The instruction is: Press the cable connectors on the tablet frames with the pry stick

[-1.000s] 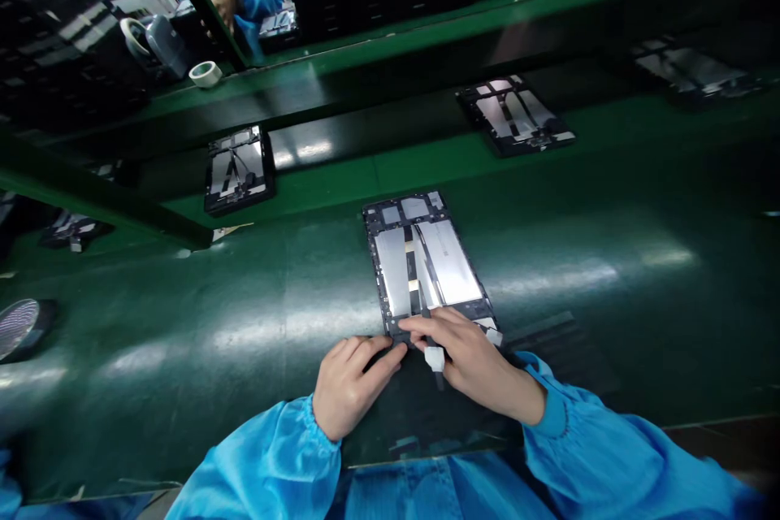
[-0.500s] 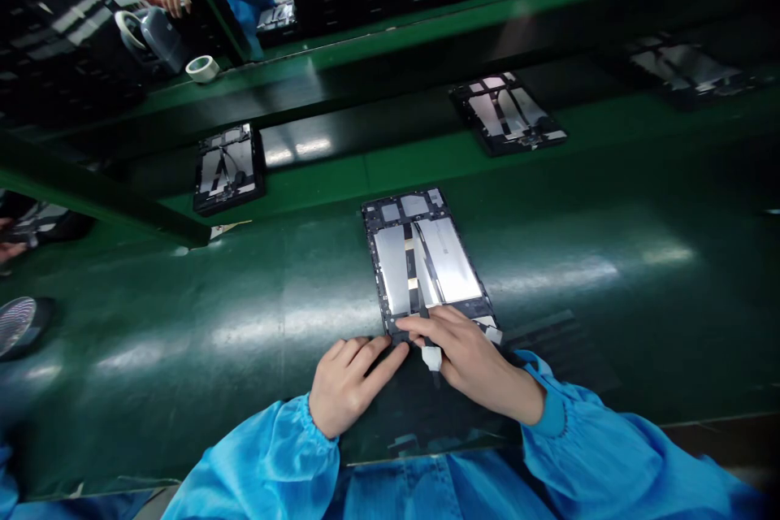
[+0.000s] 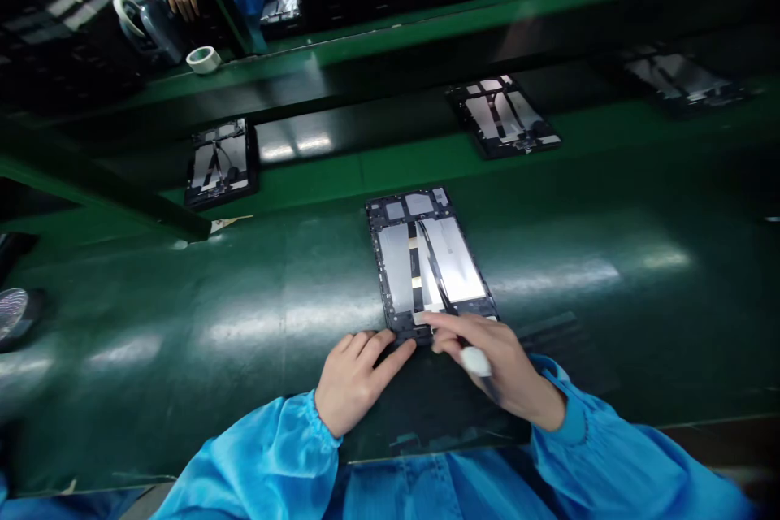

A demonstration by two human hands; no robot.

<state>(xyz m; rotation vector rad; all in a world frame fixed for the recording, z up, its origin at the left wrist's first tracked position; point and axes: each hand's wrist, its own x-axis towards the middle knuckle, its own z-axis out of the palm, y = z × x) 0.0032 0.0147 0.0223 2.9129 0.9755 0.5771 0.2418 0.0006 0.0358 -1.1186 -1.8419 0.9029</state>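
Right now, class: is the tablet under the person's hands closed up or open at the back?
Open. The tablet lies flat with no back cover; silvery panels and dark cables show.

Bare mat [image 3: 609, 260] flanks the tablet [image 3: 430, 260]; shelf rail [image 3: 103, 187] crosses left.

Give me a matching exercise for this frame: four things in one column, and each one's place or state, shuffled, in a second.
Things:
1. left hand
2. right hand
3. tape roll
4. opened tablet

Places or states:
A. on the far green ledge, upper left
B. flat on the green bench, inner parts up
C. holds a slim tool with a white grip
D. fingertips on the tablet's near edge, holding nothing

Pairs: 1-D, 2-C, 3-A, 4-B
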